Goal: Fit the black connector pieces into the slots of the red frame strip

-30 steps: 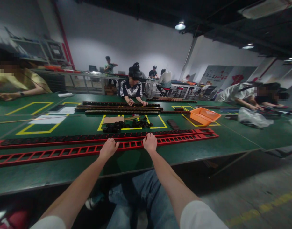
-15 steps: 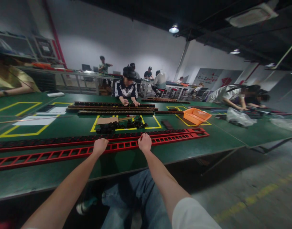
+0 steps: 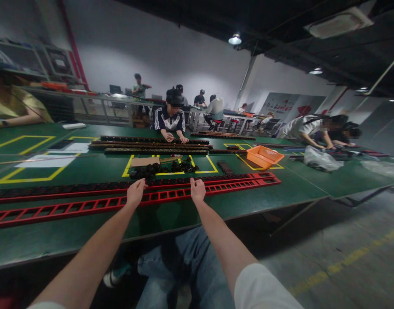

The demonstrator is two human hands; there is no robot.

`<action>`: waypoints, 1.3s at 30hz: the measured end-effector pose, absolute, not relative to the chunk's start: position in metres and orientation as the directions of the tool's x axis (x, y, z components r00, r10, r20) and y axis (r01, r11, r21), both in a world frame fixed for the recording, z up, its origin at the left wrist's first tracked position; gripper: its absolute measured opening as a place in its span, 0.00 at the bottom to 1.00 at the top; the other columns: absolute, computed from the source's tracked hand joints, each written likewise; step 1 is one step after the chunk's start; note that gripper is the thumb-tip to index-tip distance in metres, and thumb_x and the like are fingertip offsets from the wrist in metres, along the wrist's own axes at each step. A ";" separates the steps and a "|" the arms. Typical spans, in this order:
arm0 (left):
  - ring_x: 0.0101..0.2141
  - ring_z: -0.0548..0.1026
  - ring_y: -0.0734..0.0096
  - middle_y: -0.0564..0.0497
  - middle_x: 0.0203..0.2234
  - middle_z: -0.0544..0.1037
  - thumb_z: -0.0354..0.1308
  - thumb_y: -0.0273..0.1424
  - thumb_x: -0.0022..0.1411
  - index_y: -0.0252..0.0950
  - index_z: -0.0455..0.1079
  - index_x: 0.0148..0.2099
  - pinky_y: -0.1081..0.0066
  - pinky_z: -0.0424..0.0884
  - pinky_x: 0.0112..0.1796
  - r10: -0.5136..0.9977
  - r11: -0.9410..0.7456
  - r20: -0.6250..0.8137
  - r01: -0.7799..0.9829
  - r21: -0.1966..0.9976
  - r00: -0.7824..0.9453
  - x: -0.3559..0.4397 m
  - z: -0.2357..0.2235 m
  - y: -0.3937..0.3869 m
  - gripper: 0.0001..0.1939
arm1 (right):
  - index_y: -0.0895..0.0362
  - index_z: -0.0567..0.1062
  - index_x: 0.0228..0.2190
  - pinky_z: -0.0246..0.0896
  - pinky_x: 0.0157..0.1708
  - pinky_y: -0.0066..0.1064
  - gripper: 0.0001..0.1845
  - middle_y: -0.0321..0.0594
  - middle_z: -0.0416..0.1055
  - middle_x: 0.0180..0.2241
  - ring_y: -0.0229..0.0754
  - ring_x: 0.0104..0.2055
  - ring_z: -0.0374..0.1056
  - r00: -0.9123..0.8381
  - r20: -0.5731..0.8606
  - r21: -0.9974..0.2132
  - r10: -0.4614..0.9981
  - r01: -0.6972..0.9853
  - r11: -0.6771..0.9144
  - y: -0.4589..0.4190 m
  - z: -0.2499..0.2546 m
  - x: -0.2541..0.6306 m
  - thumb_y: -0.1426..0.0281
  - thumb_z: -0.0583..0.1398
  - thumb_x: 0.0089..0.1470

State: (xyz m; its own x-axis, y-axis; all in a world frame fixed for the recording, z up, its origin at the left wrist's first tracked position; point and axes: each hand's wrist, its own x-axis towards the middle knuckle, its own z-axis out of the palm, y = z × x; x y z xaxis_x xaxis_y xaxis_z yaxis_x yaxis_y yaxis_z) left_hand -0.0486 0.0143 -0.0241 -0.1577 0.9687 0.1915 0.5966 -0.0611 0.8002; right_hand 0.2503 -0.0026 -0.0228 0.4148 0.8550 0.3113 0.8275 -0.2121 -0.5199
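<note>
My left hand (image 3: 135,193) rests over the long red ladder-like frame (image 3: 68,209), its fingers curled together near the far strip. Whatever may be between those fingertips is hidden. To the right, my right hand (image 3: 198,190) is also over the frame, fingers curled and thumb raised; I cannot make out anything in it. Just beyond lies a second red strip filled with black pieces (image 3: 71,189), running alongside the first. A pile of small black parts (image 3: 145,171) sits behind my left hand.
An orange bin (image 3: 264,157) stands right of centre on the green table (image 3: 242,201). Dark long strips (image 3: 151,146) lie before a person (image 3: 169,120) across the table. Clear plastic bags (image 3: 322,159) are farther right. Several other people work around the room.
Both hands have lifted slightly off the red frame. My right thumb now points up, and my right hand has shifted a little to the right. The frame looks unmoved.
</note>
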 end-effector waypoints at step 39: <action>0.50 0.78 0.66 0.46 0.44 0.83 0.51 0.17 0.54 0.34 0.76 0.50 0.65 0.69 0.55 0.929 -0.068 0.187 0.350 0.934 -0.319 -0.048 -0.039 0.018 0.23 | 0.55 0.76 0.48 0.68 0.42 0.29 0.28 0.40 0.78 0.43 0.40 0.36 0.76 0.621 0.197 -0.870 0.759 0.467 -0.157 0.016 -0.027 0.261 0.81 0.55 0.45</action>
State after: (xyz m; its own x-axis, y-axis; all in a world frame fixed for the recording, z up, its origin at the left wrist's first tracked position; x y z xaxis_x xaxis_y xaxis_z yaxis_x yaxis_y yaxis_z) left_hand -0.0482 0.0184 -0.0394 -0.3194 0.9290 0.1870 0.3504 -0.0675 0.9342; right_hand 0.2605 0.0164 -0.0270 0.6209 0.7587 0.1971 0.4675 -0.1566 -0.8700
